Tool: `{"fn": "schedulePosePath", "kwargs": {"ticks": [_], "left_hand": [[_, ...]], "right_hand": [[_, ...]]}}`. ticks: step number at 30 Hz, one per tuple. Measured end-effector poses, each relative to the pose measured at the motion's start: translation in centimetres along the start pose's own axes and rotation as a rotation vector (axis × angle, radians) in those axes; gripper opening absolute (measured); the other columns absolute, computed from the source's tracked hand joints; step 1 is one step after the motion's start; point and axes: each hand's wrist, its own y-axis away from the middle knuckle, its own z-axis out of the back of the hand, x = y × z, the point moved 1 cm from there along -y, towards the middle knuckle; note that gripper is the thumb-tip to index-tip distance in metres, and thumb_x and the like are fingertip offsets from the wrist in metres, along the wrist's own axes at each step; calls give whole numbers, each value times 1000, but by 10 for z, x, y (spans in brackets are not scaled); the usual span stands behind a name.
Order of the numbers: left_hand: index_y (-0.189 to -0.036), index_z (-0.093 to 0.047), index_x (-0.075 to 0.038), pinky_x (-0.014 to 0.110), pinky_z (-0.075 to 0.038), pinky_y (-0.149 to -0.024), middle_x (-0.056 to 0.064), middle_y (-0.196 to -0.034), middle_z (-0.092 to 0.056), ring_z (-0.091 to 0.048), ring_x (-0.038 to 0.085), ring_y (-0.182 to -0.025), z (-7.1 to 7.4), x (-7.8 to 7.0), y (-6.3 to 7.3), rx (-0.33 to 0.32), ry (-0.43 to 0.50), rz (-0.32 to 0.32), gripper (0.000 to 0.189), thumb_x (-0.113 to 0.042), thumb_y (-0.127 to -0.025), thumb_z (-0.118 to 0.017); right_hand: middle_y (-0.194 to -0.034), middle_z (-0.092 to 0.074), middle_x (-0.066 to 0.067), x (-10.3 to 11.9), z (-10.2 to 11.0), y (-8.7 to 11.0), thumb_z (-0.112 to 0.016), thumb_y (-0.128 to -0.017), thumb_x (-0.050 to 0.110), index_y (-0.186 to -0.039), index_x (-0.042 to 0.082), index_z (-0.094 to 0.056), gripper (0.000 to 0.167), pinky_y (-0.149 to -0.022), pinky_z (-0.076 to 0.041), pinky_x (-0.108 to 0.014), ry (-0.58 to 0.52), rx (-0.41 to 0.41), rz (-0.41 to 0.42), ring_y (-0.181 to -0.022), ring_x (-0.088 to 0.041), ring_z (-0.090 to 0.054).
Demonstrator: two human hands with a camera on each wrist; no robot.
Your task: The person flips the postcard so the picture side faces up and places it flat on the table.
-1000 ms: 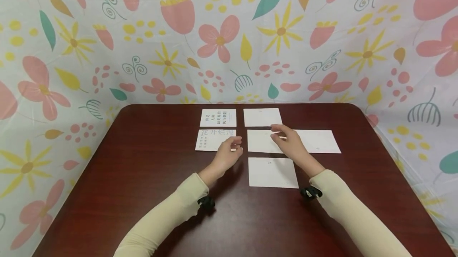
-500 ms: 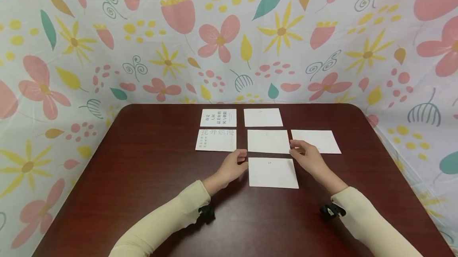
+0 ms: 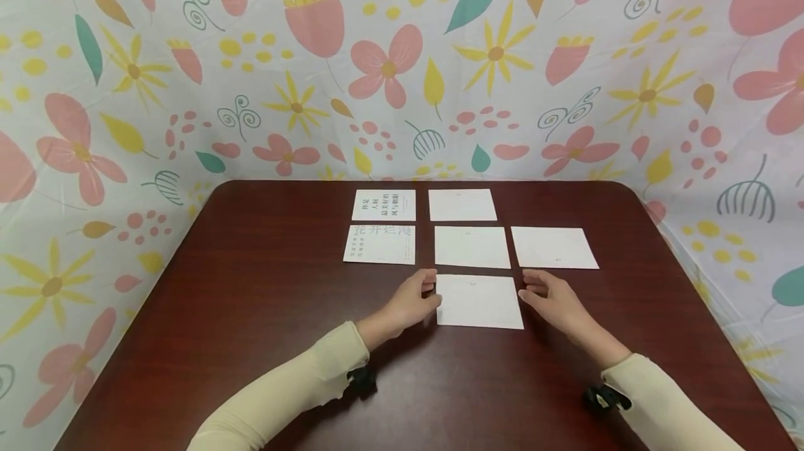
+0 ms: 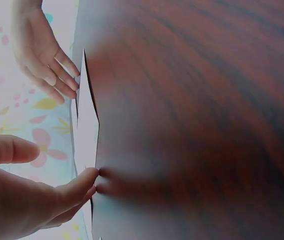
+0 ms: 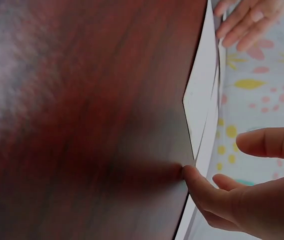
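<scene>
Closely, the left hand [image 3: 407, 304] and right hand [image 3: 555, 303] flank the nearest card [image 3: 480, 302] — fingers loosely bent (thumbs apart).

White floral backdrop [image 3: 402, 123] w/ pink, yel., teal motifs; dk red-brn tbl [image 3: 264, 283], rounded far corners.

Mark [image 3: 471, 284] on nearest card [image 3: 480, 304] too small to read; sleeves [image 3: 285, 387] cut off by head view's bottom.
</scene>
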Motion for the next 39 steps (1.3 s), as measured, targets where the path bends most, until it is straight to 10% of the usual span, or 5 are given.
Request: {"fn": "schedulePosePath", "kwargs": {"ticks": [30,39], "left_hand": [[-126,-52,8,41,-47,-94,20,-119,-53,-50,34,-114,-12,-2,-5,-88,16,30,43,5,-83,-56],[-123,-53,7,37,-48,-89,19,-117,-52,-52,31,-109,-13,2,-9,-112,36,31,42,6,-81,-56]], "right_hand": [[-123,-54,-33,4,-13,1,-57,-93,4,-132,-16,-45,45,-78,-52,-27,-133,-58,-61,-108,-40,-55],[-126,-51,-33,6,-16,-7,-56,-93,4,-134,-15,-43,47,-85,-50,-36,-151,-61,-117,-112,-41,-53]]}}
